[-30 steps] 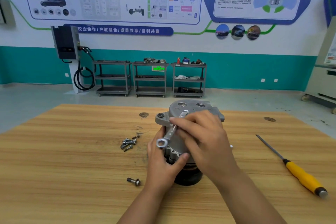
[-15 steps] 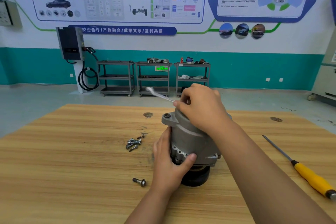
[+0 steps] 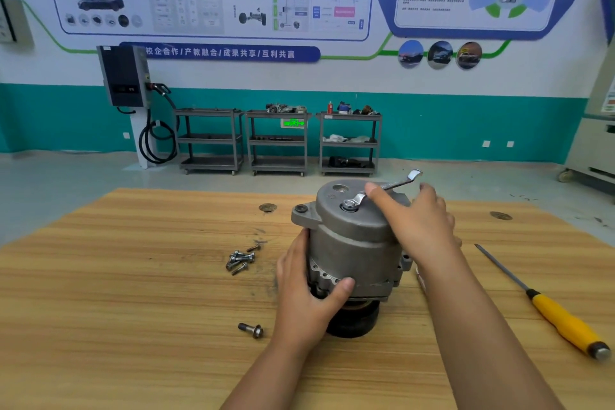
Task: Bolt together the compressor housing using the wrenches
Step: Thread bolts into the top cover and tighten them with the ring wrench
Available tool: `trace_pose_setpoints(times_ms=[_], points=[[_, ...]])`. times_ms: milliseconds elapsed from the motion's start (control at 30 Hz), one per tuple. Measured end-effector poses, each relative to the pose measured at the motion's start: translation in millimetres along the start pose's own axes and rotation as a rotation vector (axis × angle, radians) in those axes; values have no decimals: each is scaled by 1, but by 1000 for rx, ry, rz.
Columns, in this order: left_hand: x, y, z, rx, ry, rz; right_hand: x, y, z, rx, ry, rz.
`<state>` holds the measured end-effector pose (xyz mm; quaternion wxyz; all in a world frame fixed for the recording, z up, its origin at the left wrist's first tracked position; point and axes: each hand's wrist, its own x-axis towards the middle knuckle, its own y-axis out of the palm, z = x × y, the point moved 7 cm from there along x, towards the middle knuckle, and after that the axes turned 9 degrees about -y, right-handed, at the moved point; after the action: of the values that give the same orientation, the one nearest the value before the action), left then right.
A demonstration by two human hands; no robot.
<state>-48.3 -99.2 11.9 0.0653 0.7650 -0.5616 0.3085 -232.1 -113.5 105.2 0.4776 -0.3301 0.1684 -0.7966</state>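
My right hand [image 3: 416, 223] pinches silver ring wrench [image 3: 396, 184], handle swung 10 to 2 o'clock, likely tightening; left hand [image 3: 306, 296] grips grey cast-metal compressor housing [image 3: 352, 243].

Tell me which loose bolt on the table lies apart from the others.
The lone bolt nearest the camera, lying by itself. The other bolts lie bunched together farther back, left of the compressor housing.

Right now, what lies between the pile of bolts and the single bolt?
Only bare table, as the head view shows, between the pile of bolts and the single bolt.
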Motion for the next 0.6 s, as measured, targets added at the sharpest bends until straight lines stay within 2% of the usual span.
trace_pose_setpoints(times_ms=[100,167,300,367,467,600], points=[[0,0,0,-10,-7,1,-8,15,-19,491,128,86],[0,0,0,-7,-7,3,-10,20,-15,725,111,127],[0,0,0,-14,-3,8,-4,19,-6,938,-12,199],[0,0,0,-20,-5,11,-1,18,-5,1051,-13,226],[0,0,1,-20,-2,15,1,16,-11,1228,34,153],[0,1,3,-13,-3,13,-14,8,-18,1372,-42,-69]])
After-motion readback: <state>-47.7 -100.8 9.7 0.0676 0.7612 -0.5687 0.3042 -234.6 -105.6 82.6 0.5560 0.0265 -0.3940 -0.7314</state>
